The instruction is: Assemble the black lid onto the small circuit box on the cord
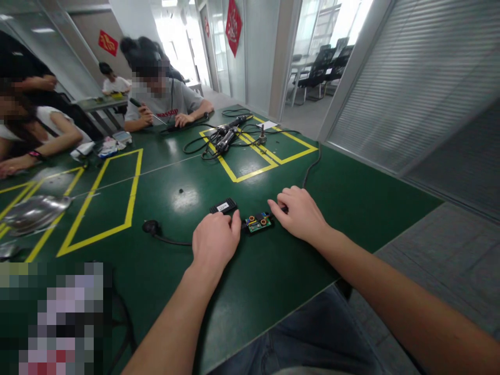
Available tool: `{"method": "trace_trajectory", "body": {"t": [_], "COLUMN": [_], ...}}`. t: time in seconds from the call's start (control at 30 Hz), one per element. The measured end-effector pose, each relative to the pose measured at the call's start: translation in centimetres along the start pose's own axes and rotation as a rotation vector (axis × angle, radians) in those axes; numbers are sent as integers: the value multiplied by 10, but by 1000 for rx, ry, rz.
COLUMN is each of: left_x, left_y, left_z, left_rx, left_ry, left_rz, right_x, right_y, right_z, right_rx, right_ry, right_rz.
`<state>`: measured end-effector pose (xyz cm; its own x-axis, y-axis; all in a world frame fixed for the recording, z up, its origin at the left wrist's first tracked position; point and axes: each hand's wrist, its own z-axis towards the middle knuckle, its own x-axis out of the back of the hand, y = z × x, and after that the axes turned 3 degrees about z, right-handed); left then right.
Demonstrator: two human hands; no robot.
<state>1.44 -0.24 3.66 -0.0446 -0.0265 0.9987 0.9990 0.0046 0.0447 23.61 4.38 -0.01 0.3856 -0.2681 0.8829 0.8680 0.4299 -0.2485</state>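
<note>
A small green circuit board point(259, 224) with copper coils lies between my hands, in an open black casing. My left hand point(216, 232) is closed over the black cable point(174, 241) at the board's left end; that cable runs left to a black plug point(150, 227). At the right end, my right hand point(297, 212) has its fingers closed on another black cable point(310, 166), which leads away toward the back. The fingertips of both hands are partly hidden. Just beyond my left hand lies a black casing cover point(223, 205) with a white label.
Black tools with cords point(228, 136) lie on the green table point(375, 192) within yellow tape outlines point(255, 173), beside a small metal part point(262, 136). A person point(167, 99) opposite holds a screwdriver point(150, 110). A shiny plastic bag point(37, 212) is at left. The table's edge is close to my lap.
</note>
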Motion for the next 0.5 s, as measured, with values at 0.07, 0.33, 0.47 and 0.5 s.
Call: {"method": "trace_trajectory", "body": {"t": [0.07,0.33,0.47,0.5], "left_x": [2,-2,-4,-4], "left_y": [0,-3,-3,-2], "left_z": [0,2,3,3], "left_rx": [3,-49,-34,-26], "left_ry": [10,-23,-26,-31], "left_rz": [-22,-3,12,19], "right_x": [0,-1,0,-1], "right_y": [1,1,0,1], "right_z": [0,2,3,3], "right_rx": [-16,-46,-63,-68], "right_ry": [16,-71,-114,-117], "right_rz": [38,66,53,45]}}
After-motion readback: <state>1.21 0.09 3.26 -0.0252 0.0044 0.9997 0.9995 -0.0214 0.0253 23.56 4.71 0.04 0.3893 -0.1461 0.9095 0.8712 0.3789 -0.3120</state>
